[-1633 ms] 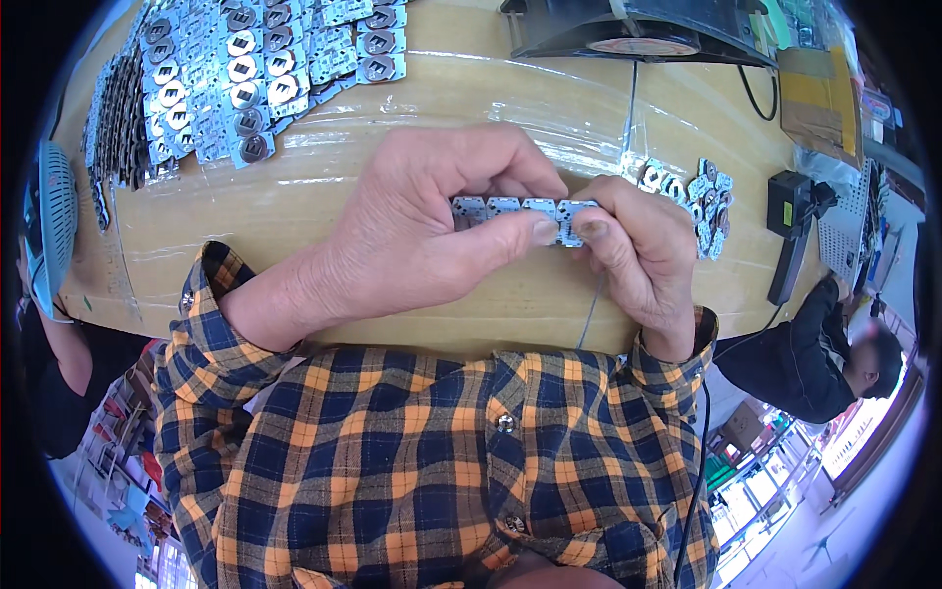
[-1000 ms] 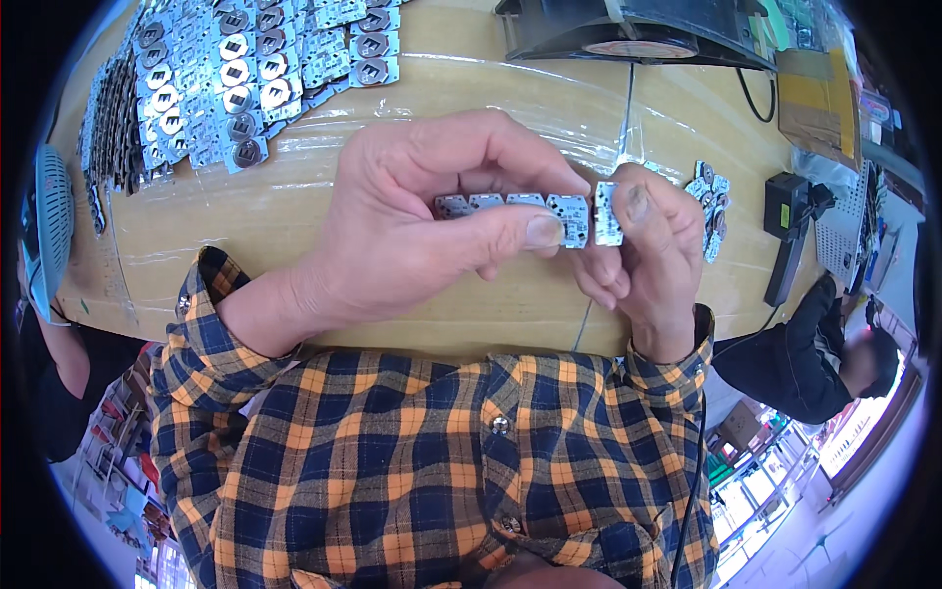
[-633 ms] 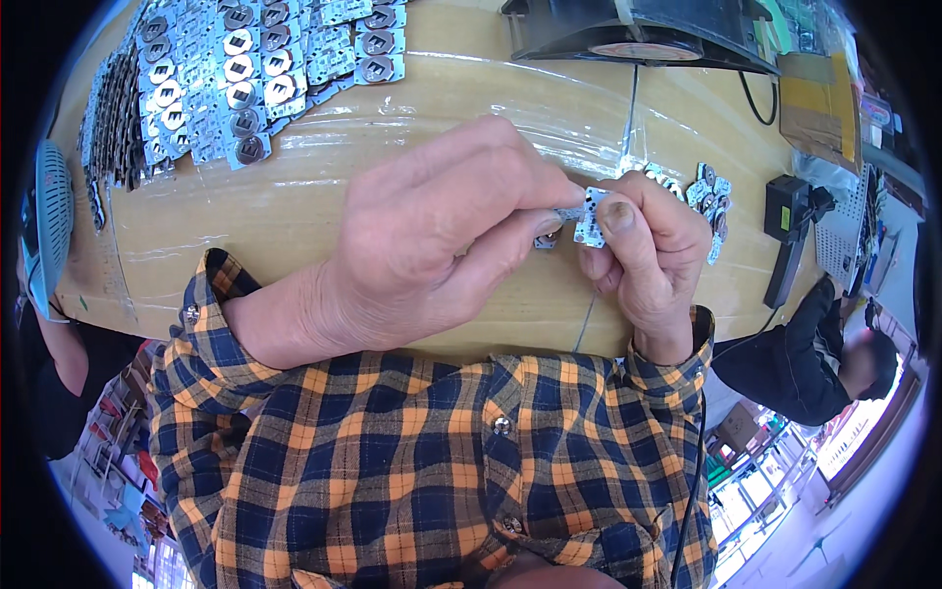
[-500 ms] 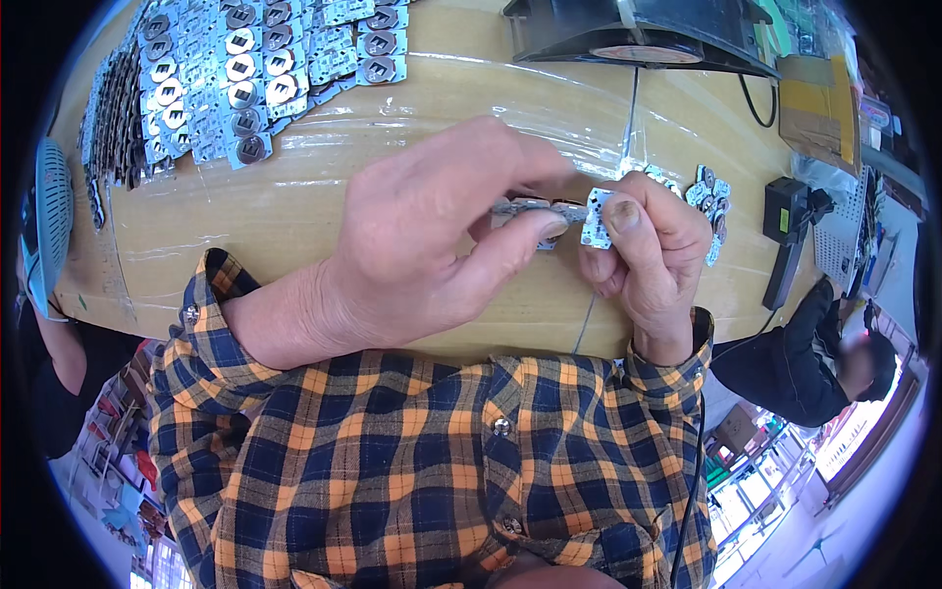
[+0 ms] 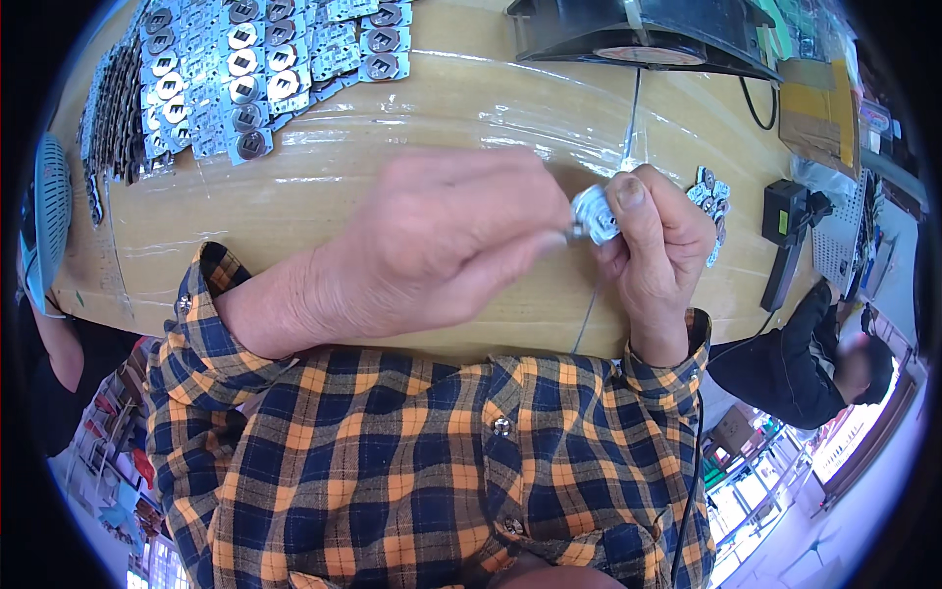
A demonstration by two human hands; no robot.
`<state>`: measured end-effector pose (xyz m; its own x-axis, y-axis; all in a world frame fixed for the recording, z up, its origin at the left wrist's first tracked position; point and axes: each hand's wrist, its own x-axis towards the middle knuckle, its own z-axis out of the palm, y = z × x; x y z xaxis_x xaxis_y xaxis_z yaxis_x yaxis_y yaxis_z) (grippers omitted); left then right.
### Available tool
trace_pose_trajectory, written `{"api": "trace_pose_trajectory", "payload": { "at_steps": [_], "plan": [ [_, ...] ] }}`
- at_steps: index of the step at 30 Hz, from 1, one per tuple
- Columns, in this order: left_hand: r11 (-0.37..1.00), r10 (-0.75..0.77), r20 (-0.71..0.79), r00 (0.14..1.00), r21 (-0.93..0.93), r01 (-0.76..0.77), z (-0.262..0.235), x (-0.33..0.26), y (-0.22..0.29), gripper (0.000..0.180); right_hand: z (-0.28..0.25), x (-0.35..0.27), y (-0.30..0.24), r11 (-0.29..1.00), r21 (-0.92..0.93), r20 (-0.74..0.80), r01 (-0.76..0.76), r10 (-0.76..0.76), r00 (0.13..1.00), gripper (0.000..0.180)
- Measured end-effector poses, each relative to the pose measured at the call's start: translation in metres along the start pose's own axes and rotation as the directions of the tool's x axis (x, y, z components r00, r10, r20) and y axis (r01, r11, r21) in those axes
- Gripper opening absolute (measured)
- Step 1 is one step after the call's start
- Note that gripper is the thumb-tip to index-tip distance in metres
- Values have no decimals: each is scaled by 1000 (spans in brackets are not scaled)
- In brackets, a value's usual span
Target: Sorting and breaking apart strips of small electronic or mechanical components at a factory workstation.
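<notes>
In the head view, the left hand (image 5: 432,250) lay curled over the middle of the wooden table (image 5: 412,137), its fingers closed and meeting the right hand (image 5: 653,245) just above the table's near edge; between them sat a small silvery metal part (image 5: 595,217), pinched under the right thumb and touched on its left end by the left fingertips, so both hands were closed on it; how much of the part ran under the left hand could not be told; a thin wire (image 5: 587,312) dropped from the hands toward the plaid shirt (image 5: 432,461); sheets of similar metal parts (image 5: 245,69) lay at the table's far left, well apart from the hands; a small heap of loose parts (image 5: 711,201) rested just beside the right hand; a black fan (image 5: 643,34) stood at the far edge; another person (image 5: 814,353) sat at the lower right
</notes>
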<state>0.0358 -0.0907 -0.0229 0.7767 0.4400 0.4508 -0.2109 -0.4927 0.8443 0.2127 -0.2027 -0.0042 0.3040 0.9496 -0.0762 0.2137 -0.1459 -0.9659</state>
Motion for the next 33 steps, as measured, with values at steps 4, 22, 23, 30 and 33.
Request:
{"api": "trace_pose_trajectory", "payload": {
  "at_steps": [4,22,23,30,33],
  "plan": [
    [996,-87,89,992,3,88,-4,0,5,19,-6,-1,-1,953,-282,5,111,-115,993,31],
    [853,-316,165,934,-382,356,-4,-1,0,12,-4,2,1,935,-153,213,320,-285,935,18],
    [858,-325,149,934,-369,357,-3,-1,0,12,-2,1,1,932,-197,209,304,-263,942,18],
    [858,-440,211,873,-189,478,-11,1,5,11,0,5,5,872,-257,226,417,-366,903,21],
    [636,-449,266,853,-576,514,-5,3,12,13,-12,-6,-7,948,266,286,-175,96,954,28]
  ]
}}
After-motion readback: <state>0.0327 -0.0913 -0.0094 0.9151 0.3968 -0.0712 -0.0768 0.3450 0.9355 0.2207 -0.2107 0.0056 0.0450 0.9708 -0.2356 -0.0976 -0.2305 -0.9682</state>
